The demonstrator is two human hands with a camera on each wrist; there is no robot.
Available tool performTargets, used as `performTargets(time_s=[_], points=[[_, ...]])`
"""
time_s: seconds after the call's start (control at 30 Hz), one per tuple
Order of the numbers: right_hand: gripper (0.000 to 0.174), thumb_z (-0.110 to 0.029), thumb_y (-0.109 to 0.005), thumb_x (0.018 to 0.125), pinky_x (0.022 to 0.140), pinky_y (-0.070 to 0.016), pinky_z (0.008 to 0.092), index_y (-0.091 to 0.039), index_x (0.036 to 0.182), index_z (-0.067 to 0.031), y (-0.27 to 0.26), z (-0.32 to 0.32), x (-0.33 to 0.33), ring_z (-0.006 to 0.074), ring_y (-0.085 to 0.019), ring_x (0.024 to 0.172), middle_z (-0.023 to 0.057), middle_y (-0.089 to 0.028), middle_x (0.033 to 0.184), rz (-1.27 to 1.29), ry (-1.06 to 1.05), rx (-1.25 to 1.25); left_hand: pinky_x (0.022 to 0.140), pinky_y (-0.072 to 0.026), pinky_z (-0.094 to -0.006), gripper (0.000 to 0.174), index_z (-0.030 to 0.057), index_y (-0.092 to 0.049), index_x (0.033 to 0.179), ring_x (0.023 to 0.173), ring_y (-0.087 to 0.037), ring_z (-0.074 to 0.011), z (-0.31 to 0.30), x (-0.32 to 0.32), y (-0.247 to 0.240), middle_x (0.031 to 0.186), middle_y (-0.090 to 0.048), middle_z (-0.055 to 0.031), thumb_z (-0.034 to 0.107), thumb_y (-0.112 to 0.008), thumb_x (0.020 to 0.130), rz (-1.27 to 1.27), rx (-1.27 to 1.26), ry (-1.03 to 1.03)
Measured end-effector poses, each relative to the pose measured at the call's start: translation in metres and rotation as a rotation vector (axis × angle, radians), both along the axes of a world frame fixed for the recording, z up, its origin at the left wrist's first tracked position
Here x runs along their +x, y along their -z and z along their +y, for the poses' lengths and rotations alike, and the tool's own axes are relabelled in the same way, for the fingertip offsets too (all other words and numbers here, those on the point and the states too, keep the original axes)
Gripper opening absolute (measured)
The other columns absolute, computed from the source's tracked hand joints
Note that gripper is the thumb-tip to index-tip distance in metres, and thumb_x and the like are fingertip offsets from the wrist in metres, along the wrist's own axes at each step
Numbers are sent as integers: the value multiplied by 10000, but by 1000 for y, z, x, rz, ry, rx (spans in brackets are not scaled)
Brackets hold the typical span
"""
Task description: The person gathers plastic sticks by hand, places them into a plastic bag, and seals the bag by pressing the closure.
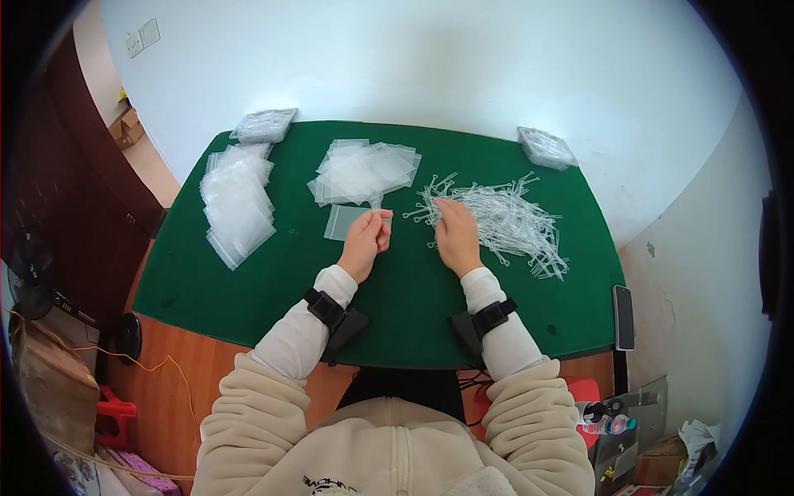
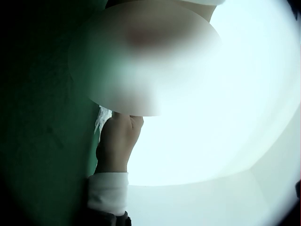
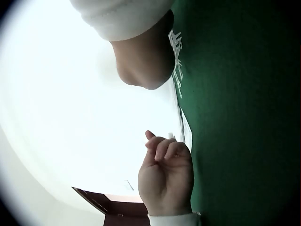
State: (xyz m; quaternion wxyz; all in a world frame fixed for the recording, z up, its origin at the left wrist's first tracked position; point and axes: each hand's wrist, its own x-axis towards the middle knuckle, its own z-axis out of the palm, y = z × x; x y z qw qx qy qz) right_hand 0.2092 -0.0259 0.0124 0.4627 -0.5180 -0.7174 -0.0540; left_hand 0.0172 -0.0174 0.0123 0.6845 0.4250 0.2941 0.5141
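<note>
My left hand (image 1: 364, 244) is raised over a clear zip bag (image 1: 337, 223), its fingers curled and pinching a clear plastic stick with a widened end (image 1: 375, 201). The right wrist view shows those curled left fingers (image 3: 164, 148) from the palm side. At the left edge of a heap of clear plastic sticks with looped ends (image 1: 513, 217), my right hand (image 1: 457, 236) reaches in with fingertips among the sticks. I cannot tell whether it grips one. In the left wrist view the right hand (image 2: 117, 141) stands beside a few sticks.
Behind the left hand lies a pile of clear zip bags (image 1: 364, 172). Overlapping filled-looking bags (image 1: 237, 202) spread at the left of the green table (image 1: 273, 306). Clear packs stand at the back left (image 1: 265, 126) and back right (image 1: 547, 149). A phone (image 1: 623, 317) sits at the right edge.
</note>
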Motion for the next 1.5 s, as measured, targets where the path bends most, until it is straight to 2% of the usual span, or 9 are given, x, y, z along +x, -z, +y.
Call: performTargets(time_s=[0.1, 0.23, 0.53, 0.63, 0.8, 0.9, 1.17, 1.33, 1.5], points=[[467, -101, -508, 764, 985, -263, 496, -450, 1227, -92, 6, -1, -16, 319, -372, 1187, 123, -465, 1237, -349, 2, -123, 521, -324, -204, 214, 43, -500, 998, 569, -371, -64, 1, 1, 5, 709, -438, 20, 209, -381, 937, -3, 11, -12], [544, -182, -504, 759, 1015, -186, 534, -384, 1285, -118, 11, -2, -16, 288, -268, 1274, 95, -372, 1337, -498, 41, -254, 503, -327, -195, 223, 34, -500, 995, 551, -379, -56, -2, 5, 3, 706, -459, 12, 208, -370, 941, 11, 9, 31], [407, -157, -514, 748, 994, -229, 536, -506, 1151, -96, -1, -1, -5, 286, -394, 1148, 84, -501, 1139, -458, 53, -239, 496, -327, -189, 229, 26, -499, 996, 543, -377, -49, -2, 3, 3, 704, -474, 11, 201, -362, 942, 72, -4, 77], [233, -120, -547, 724, 964, -267, 537, -599, 949, -97, -1, -3, 4, 257, -472, 1022, 71, -555, 943, -517, 179, -261, 509, -317, -191, 215, 38, -503, 999, 560, -379, -50, -3, 0, 2, 716, -468, 17, 205, -384, 934, 73, 1, 87], [102, -109, -545, 719, 931, -305, 495, -618, 789, -93, -6, -7, 13, 248, -516, 898, 68, -580, 857, -497, 215, -329, 508, -297, -189, 205, 46, -505, 1000, 563, -362, -48, -3, 0, 0, 722, -464, 21, 203, -393, 930, 74, -15, 111], [96, -62, -572, 693, 841, -394, 421, -625, 769, -85, -7, -9, 11, 262, -540, 852, 84, -572, 744, -257, 107, -238, 504, -287, -186, 204, 47, -505, 999, 557, -348, -47, -5, -2, -2, 719, -463, 22, 201, -392, 929, 81, -15, 141], [158, 58, -511, 692, 645, -456, 341, -604, 781, -33, -16, -7, 25, 308, -555, 747, 100, -576, 772, 82, 104, -1, 499, -274, -183, 198, 48, -506, 993, 554, -328, -45, -6, -2, -4, 711, -460, 21, 195, -389, 928, 85, -15, 144], [172, 97, -505, 706, 641, -477, 285, -589, 799, -21, -22, -9, 16, 260, -586, 705, 98, -571, 789, 114, 57, 42, 502, -281, -186, 198, 48, -506, 991, 559, -334, -49, -5, -2, -4, 710, -462, 18, 193, -386, 929, 88, 2, 138], [167, 116, -524, 712, 646, -483, 248, -583, 809, -7, -20, -10, -4, 191, -599, 720, 83, -562, 809, 639, -202, -8, 505, -290, -189, 199, 48, -505, 990, 562, -345, -53, -6, -1, -4, 710, -463, 15, 195, -385, 930, 125, -5, 140]])
